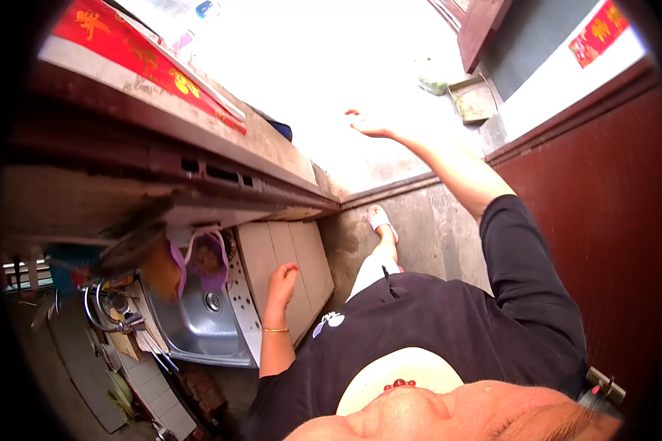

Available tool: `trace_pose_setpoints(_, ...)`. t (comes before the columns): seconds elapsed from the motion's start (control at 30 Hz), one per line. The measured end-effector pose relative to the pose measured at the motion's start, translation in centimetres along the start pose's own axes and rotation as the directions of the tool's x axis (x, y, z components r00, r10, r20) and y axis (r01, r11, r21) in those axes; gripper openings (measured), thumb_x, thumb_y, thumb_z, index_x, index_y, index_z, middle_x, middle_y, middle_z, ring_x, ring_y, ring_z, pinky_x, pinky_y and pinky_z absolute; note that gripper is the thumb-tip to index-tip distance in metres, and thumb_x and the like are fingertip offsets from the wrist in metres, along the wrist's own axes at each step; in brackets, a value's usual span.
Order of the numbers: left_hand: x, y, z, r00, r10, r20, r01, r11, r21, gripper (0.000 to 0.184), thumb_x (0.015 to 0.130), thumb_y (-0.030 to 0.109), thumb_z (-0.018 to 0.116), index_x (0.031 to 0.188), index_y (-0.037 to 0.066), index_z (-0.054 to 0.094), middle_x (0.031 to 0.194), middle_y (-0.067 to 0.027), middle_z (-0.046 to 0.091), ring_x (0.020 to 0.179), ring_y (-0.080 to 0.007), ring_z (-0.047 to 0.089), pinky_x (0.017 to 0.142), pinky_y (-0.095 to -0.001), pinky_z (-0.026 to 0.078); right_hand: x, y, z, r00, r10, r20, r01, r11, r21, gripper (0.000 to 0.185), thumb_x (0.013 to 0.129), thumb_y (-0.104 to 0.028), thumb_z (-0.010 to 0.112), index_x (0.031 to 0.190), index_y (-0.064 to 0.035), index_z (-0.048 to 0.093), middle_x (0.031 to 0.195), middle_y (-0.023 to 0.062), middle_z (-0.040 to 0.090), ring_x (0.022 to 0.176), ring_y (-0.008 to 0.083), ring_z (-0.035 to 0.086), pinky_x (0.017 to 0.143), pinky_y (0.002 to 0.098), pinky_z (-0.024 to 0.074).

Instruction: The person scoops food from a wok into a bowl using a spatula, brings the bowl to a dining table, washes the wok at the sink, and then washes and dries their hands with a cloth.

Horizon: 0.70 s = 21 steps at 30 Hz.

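My left hand (282,284), with a gold bangle (275,330) at the wrist, hangs beside the tiled counter (290,250), its fingers loosely bent and nothing seen in them. To its left is a metal sink (206,323) with purple-rimmed basins (212,264) at its far side. My right hand (371,125) reaches forward over the bright doorway. Its fingers are slightly bent and apart, partly washed out by light, and no object shows in it.
A door sill (390,192) crosses the floor ahead of my slippered foot (379,217). A dark red door (588,213) stands on the right. Beyond the sill are a shallow tray (474,101) and a green bundle (434,87). A faucet (95,309) rises by the sink.
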State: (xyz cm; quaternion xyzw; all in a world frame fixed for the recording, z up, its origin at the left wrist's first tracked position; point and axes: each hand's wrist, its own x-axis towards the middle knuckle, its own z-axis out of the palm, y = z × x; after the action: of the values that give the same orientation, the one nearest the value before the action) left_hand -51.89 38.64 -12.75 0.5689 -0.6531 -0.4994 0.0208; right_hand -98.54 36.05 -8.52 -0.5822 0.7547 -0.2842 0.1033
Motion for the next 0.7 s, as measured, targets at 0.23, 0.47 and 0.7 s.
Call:
trace_pose_setpoints(0.23, 6.1, -1.4, 3.2, 0.945, -0.326, 0.026, 0.321, 0.907, -0.274, 0.026, 0.082, 0.018, 0.054, 0.1, 0.001, 0.062, 0.08, -0.0041, 0.061, 0.07, -0.0103, 0.055, 0.06, -0.0241, 0.044, 17.1, -3.7, 9.3, 0.993, -0.106, 0.046, 0.097, 0.981, 0.168, 0.035, 0.074, -0.015, 0.055, 0.108, -0.0094, 0.059, 0.103, 0.0183, 0.06, 0.1, 0.0314, 0.056, 0.087, 0.0379, 0.0429)
trace_pose_setpoints(0.47, 7.2, -2.3, 3.7, 0.917, -0.397, -0.04, 0.364, 0.874, -0.321, 0.026, 0.083, 0.019, 0.055, 0.102, 0.002, 0.061, 0.078, -0.0018, 0.06, 0.065, -0.0088, 0.052, 0.058, -0.0227, 0.042, 25.0, -7.6, 18.6, 0.981, -0.098, 0.165, 0.042, 0.947, 0.319, 0.036, 0.073, -0.015, 0.055, 0.108, -0.011, 0.06, 0.102, 0.0177, 0.061, 0.098, 0.0308, 0.056, 0.086, 0.0374, 0.0435)
trace_pose_setpoints(0.7, 3.9, 1.2, 6.4, 0.804, -0.592, -0.053, 0.513, 0.736, -0.442, 0.025, 0.087, 0.018, 0.051, 0.105, 0.003, 0.059, 0.09, -0.0033, 0.061, 0.08, -0.0108, 0.057, 0.067, -0.0247, 0.046, 28.0, -9.5, 21.3, 0.91, -0.291, 0.297, 0.08, 0.822, 0.563, 0.025, 0.072, -0.01, 0.05, 0.093, -0.0028, 0.061, 0.091, 0.0215, 0.061, 0.089, 0.033, 0.057, 0.077, 0.0387, 0.0444)
